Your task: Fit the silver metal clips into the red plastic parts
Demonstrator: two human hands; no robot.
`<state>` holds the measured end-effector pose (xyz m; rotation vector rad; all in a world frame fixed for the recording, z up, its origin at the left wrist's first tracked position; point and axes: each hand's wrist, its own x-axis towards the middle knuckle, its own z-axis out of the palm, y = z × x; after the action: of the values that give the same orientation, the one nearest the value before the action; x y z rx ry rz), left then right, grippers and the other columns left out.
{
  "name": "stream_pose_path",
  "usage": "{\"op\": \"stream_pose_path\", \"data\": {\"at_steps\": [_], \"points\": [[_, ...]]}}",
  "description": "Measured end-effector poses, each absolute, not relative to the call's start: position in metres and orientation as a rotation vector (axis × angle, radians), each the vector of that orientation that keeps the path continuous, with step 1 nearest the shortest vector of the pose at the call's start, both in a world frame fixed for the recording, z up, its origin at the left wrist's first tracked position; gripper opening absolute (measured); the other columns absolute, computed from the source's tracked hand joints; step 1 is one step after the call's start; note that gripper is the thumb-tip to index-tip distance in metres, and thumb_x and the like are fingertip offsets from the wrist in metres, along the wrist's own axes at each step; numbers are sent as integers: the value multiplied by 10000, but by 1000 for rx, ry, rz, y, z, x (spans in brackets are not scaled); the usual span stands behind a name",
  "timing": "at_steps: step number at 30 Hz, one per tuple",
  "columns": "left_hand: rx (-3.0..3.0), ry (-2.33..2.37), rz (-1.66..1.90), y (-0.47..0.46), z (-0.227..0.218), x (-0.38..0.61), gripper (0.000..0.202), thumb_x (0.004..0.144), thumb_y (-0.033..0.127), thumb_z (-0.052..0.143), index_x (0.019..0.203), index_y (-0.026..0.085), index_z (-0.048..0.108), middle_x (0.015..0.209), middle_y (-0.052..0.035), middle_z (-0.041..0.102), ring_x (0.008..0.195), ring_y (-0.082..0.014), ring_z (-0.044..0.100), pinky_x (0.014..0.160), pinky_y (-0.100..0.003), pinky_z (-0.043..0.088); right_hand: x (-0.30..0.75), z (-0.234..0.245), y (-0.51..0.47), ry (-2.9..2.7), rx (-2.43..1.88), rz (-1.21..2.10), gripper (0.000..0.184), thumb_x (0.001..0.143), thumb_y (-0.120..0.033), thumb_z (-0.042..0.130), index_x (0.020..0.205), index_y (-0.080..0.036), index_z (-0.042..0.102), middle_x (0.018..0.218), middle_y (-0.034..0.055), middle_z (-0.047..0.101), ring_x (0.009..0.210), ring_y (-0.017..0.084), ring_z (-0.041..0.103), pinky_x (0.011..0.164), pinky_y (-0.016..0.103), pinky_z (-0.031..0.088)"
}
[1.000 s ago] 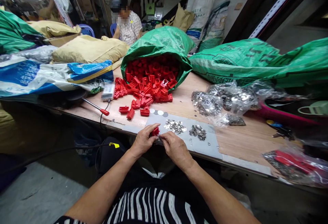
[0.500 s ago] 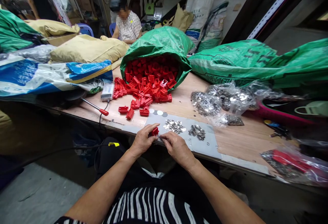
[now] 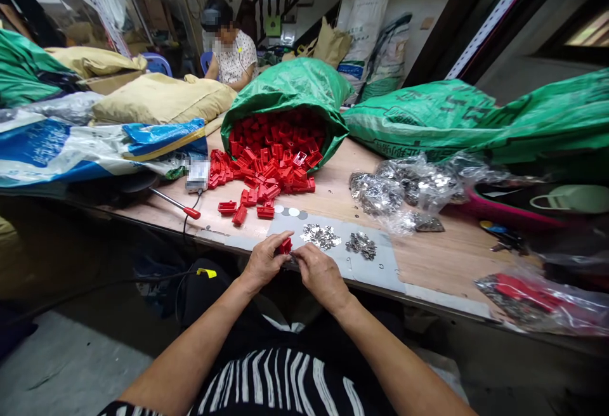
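Just off the table's front edge, my left hand (image 3: 265,260) is closed around a red plastic housing (image 3: 285,247), gripped between thumb and fingers. My right hand (image 3: 321,274) meets it from the right, fingers pinched on something small and dark, too small to name. Beyond the hands, a pile of shiny flat metal pieces (image 3: 321,236) and a darker pile of small metal parts (image 3: 361,246) lie on a grey mat (image 3: 380,271). More red housings (image 3: 259,178) spill from the mouth of a green sack (image 3: 290,83) at the middle of the table.
Clear plastic bags of metal parts (image 3: 380,194) lie to the right, with a bag holding red and metal pieces (image 3: 528,299) nearer. A red-tipped metal lever (image 3: 176,203) juts out at left. Filled sacks (image 3: 162,97) line the back. Another person (image 3: 233,54) sits behind them.
The right hand has moved slightly in toward the red housing, and its fingertips now sit closer to it. The whole view has shifted a little.
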<state>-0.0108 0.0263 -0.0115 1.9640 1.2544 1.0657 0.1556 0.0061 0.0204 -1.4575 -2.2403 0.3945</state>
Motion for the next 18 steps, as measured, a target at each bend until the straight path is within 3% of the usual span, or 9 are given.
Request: {"op": "stream_pose_path", "data": {"at_steps": [7,18], "points": [[1845,1234,1104,28,-11,-12,494,696,106,703,1163,235,609,1099,-42,676,1009,-190,626,921,-354,490,171,23,10,-2186,-1387,586,201,904,-178,490,1054,-215,619,976,51,645,920,172,604,829,304,467],[1811,1230,1121,26,-11,-14,410,698,175,719,1093,225,620,1041,-38,682,946,-187,633,879,-329,492,169,26,9,-2226,-1435,609,122,887,-200,502,939,-215,611,935,40,641,860,165,594,771,282,447]]}}
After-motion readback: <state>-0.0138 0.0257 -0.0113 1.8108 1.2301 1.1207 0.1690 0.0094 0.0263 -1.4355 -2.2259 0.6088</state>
